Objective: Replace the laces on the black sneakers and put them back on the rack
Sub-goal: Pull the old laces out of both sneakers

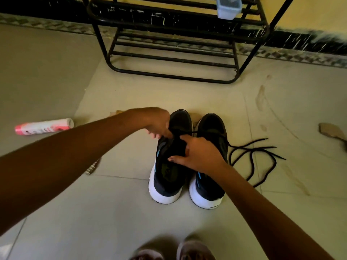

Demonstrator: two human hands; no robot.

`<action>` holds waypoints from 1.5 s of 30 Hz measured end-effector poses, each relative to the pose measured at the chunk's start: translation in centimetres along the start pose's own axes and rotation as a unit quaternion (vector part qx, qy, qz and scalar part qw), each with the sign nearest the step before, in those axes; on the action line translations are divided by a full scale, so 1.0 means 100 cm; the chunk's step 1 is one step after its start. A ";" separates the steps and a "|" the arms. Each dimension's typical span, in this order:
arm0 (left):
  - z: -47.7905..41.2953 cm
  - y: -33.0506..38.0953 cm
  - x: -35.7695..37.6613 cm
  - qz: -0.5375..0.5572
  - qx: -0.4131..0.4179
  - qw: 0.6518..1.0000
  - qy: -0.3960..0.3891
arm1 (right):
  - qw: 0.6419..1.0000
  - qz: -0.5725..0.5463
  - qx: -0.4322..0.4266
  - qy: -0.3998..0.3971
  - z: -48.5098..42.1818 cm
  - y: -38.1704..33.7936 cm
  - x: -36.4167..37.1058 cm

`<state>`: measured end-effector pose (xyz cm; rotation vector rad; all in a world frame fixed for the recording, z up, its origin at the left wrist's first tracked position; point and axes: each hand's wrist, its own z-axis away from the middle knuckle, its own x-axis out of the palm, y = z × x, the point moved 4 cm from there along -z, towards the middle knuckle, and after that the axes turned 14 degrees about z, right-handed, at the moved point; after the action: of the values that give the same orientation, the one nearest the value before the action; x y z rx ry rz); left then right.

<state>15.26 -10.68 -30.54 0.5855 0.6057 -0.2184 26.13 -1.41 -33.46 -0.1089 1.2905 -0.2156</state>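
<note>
Head camera looks down at my two hands. The fingers (165, 133) of my left hand (159, 122) are curled and pinch a thin black lace (188, 131) over the front part of the first sneaker (167, 184). My right hand (199, 154) grips the tongue of that same sneaker. Its fingers (186, 138) are bent round it, with my thumb on the side near me and my pointing finger on the far side. The lace goes from my left fingers across to the right, over the second sneaker (212, 126).

The second sneaker stands just right of my right hand, close beside the first one. Both are black with white soles. They stand on the floor (112, 203) with their heels to me and their toes away from me.

More black laces (253, 156) lie in loose loops on the floor, to the right of my right hand.

Past my fingers, well apart from the sneakers, stands the black rack (169, 59) by the wall. A clear plastic box (228, 8) sits on its bars, up high.

Far to the left of my left hand, a pink and white bottle (45, 126) lies on its side. A bit of checked cloth (93, 167) peeks out under my left arm. My feet (195, 250) are close below my arms.
</note>
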 end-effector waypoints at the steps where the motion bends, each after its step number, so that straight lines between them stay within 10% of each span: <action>1: -0.003 0.002 -0.005 0.008 0.033 0.997 0.071 | 1.000 0.028 -0.001 0.005 0.000 -0.002 0.003; 4: -0.009 0.000 -0.005 0.039 0.077 0.977 0.194 | 0.998 0.058 -0.003 0.022 0.001 -0.005 0.006; 14: -0.024 -0.023 0.024 0.185 0.080 0.966 0.159 | 0.990 0.132 0.009 0.055 0.003 -0.014 0.019; 45: -0.028 -0.017 0.032 0.027 0.092 0.970 0.223 | 0.991 0.118 0.004 0.070 0.004 -0.012 0.019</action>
<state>15.91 -10.59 -35.06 0.8393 1.0100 -0.0910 26.90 -3.02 -34.89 0.0658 1.4299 -0.0258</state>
